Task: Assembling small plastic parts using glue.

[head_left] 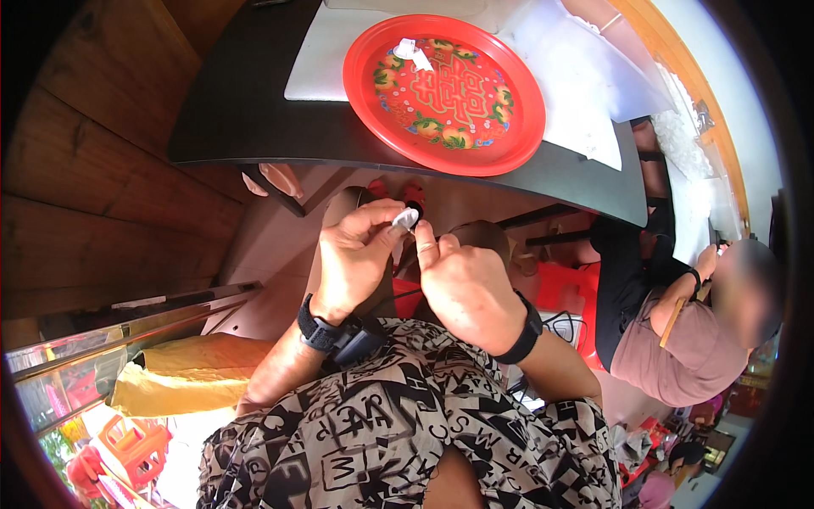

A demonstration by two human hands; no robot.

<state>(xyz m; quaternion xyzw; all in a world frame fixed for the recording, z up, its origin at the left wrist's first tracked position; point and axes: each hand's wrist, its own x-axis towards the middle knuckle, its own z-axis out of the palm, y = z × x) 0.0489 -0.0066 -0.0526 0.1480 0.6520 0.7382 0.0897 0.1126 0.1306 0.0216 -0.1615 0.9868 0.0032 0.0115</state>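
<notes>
Over my lap, my left hand (354,259) pinches a small white crumpled piece (407,218) between thumb and fingers; I cannot tell whether it is paper, cloth or plastic. My right hand (471,288) is close beside it, fingers curled and index fingertip at the piece's edge. Its thumb is hidden, and so is anything inside that hand. Ahead on the table, a round red tray (527,153) with a printed fruit pattern carries similar small white pieces (421,59) near its far left side.
The dark table (246,110) has a curved near edge beyond my hands. White sheets (585,127) lie under and beside the tray. On the right sits another person (678,339), an arm raised. A yellow cloth or bag (186,373) and a red plastic stool (136,450) are at lower left.
</notes>
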